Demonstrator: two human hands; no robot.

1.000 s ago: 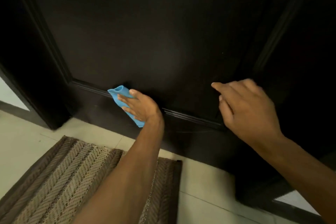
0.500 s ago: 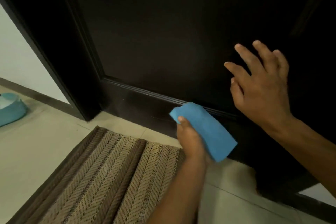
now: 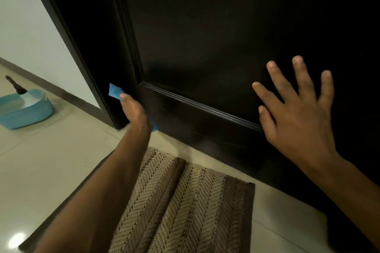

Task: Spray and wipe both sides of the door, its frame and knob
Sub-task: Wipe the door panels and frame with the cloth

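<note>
**Wiping the door's lower corner**

Pressing a blue cloth [image 3: 114, 92] against the bottom left corner of the dark door [image 3: 205, 26], the left hand [image 3: 134, 112] grips the cloth where the door meets its frame [image 3: 67, 33]. To the right of the cloth, the right hand [image 3: 298, 117] lies spread, fingers straight, on or just off the door panel above the moulding; contact cannot be told. Doing this well likely means folding the cloth edge into the moulding groove and running it along the bottom rail. Left of the door, a blue basin [image 3: 24, 109] sits on the tiled floor [image 3: 51, 160]; a woven mat [image 3: 185, 201] lies below the door. No knob is in view.
</note>
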